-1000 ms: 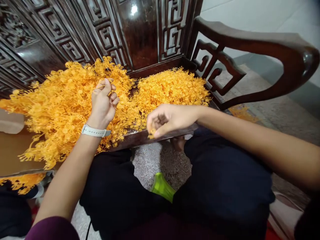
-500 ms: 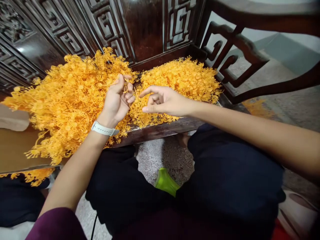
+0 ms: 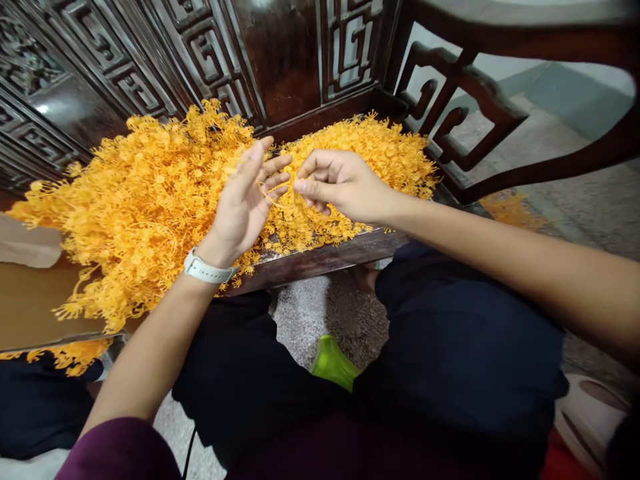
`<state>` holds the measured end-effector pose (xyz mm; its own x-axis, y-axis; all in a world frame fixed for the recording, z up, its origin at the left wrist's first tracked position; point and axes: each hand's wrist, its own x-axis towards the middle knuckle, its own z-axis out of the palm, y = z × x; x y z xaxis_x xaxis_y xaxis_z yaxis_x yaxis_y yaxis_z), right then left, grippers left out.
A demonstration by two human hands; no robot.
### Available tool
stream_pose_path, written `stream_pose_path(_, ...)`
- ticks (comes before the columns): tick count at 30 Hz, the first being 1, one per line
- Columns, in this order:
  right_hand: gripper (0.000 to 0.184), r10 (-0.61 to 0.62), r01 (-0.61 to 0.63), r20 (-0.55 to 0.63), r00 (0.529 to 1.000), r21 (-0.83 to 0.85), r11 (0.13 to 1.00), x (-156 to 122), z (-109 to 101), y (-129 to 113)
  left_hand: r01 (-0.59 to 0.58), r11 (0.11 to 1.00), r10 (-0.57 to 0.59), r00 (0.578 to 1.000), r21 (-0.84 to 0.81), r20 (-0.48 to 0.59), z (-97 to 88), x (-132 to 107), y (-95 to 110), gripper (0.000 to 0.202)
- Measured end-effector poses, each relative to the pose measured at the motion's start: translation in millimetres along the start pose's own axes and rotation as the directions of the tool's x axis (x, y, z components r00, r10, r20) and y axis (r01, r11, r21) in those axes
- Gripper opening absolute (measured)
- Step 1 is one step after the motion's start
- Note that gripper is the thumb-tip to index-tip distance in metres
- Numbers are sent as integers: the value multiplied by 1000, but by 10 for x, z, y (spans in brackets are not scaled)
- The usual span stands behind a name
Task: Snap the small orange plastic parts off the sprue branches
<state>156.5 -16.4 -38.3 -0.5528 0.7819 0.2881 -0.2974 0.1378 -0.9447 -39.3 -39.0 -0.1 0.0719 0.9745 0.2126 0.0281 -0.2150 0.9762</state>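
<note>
My left hand point(image 3: 247, 197), with a pale watch band on its wrist, is held palm up with its fingers stretched and apart. A thin yellow stem point(image 3: 267, 195) lies loosely across its fingers. Just to the right, my right hand point(image 3: 345, 185) has thumb and forefinger pinched together; what is in the pinch blends into the yellow behind it. Under and behind both hands are orange-yellow plastic flower sprigs: a large tangled heap point(image 3: 145, 207) on the left and a lower, denser pile point(image 3: 375, 150) on the right.
The piles lie on a dark wooden bench point(image 3: 320, 259) with a carved back point(image 3: 290, 60) and a carved armrest point(image 3: 470, 100). A cardboard box point(image 3: 30, 300) stands at left. Something bright green point(image 3: 333, 363) is between my knees. More yellow bits point(image 3: 513, 208) lie on the floor at right.
My left fingers have uncurled from the yellow stem and spread. My right hand has moved slightly up and right, and its thumb and forefinger have closed into a pinch.
</note>
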Motion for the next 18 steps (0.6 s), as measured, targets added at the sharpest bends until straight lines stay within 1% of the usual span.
stream_pose_path(1, 42, -5, 5, -16, 1000, 37, 999, -5, -9, -34, -10, 1000, 10, 1000, 6, 0, 25, -12, -19, 46)
stream_pose_path(4, 46, -13, 20, -56, 998, 133, 991, -18, -26, -98, -26, 999, 25, 999, 28, 42, 93, -55, -69, 63)
stream_pose_path(6, 47, -14, 26, -80, 997, 157, 987, -24, -32, -120, -40, 997, 37, 998, 58, 55, 119, -78, -79, 66)
stream_pose_path(9, 47, -19, 33, -108, 994, 130, 991, -20, -49, -134, -60, 992, 51, 995, 115, 83, 120, -85, -56, 56)
stream_pose_path(13, 48, -76, 85, -131, 988, 61, 995, -2, -99, -103, -127, 968, 85, 977, 216, 195, 68, -55, 6, 39)
stream_pose_path(16, 45, -116, 114, -77, 990, -26, 993, -4, -164, -56, -179, 932, 74, 945, 314, 319, -19, -31, 47, 29)
stream_pose_path(18, 41, -169, 168, 4, 986, -157, 973, -23, -221, -44, -201, 905, 34, 913, 376, 407, -87, -28, 72, 24)
